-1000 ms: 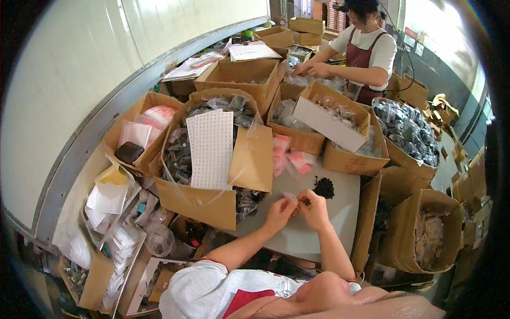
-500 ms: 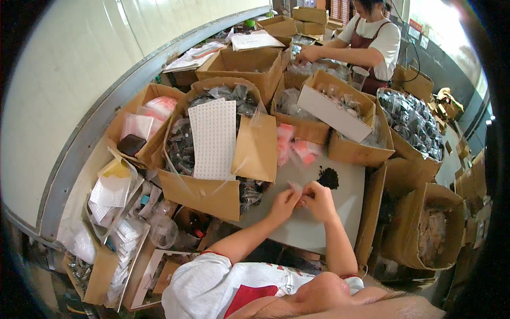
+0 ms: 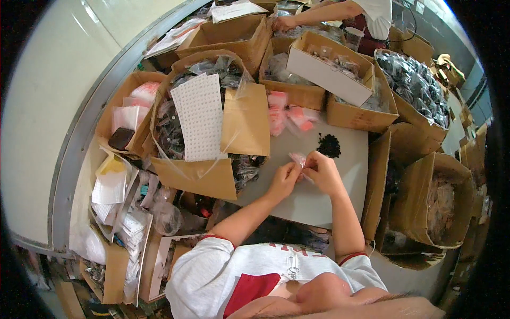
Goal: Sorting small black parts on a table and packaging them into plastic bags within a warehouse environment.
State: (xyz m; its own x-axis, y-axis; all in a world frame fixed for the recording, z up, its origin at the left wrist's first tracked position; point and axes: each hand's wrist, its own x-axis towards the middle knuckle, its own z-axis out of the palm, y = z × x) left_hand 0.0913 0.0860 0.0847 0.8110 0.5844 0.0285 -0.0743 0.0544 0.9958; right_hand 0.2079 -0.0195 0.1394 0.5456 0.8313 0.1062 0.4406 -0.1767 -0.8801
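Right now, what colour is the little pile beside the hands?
Black, clearest in the head view: the small pile on the grey table.

The single head view looks steeply down from above the person's own head, whose shirt and shoulders fill the lower edge, onto the grey bench (image 3: 319, 196) straight ahead. It sits close enough that both forearms reach up from the bottom to the left hand (image 3: 283, 178) and right hand (image 3: 322, 171) near the picture's middle. The fisheye bends the wall (image 3: 48, 106) at left and the boxes (image 3: 340, 80) round the rim, and takes in a second person's arm (image 3: 319, 13) at the far top edge.
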